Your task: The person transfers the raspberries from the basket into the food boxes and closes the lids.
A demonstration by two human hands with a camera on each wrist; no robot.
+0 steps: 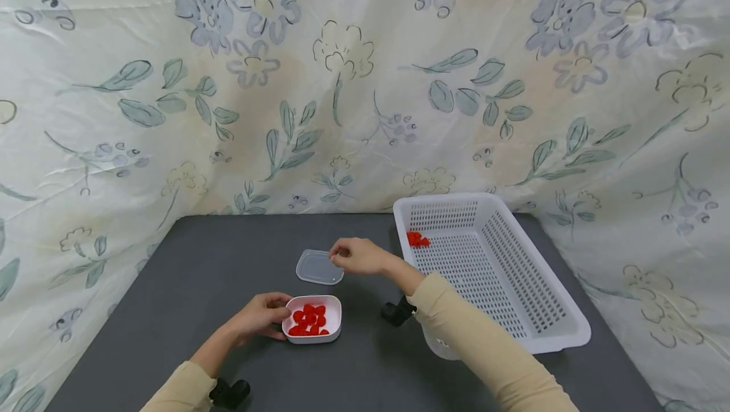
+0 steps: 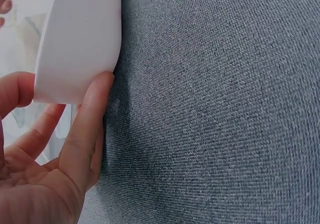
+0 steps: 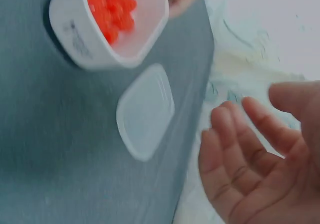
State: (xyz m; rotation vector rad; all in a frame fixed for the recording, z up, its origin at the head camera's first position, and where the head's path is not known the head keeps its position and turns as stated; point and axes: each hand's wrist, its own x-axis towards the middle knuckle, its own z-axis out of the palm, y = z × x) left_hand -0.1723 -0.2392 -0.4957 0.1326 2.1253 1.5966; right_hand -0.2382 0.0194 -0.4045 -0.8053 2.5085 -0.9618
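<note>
A small pale plastic container (image 1: 312, 338) holding several small red pieces (image 1: 310, 318) stands on the dark table. My left hand (image 1: 263, 317) grips it by its left end. In the left wrist view, fingers (image 2: 92, 99) bear on the container's white wall (image 2: 80, 39) and at its rim. A clear flat lid (image 1: 316, 267) lies on the table just behind the container. My right hand (image 1: 360, 256) hovers at the lid's right edge in the head view. The right wrist view shows its fingers (image 3: 235, 149) loosely bent, holding nothing, apart from the lid (image 3: 145, 114).
At the right stands a large white perforated basket (image 1: 547, 285), with a few red pieces (image 1: 418, 239) in its far left corner. My right forearm (image 1: 485, 342) crosses over its near left side. A flowered cloth (image 1: 353, 82) hangs behind the table (image 1: 228, 253).
</note>
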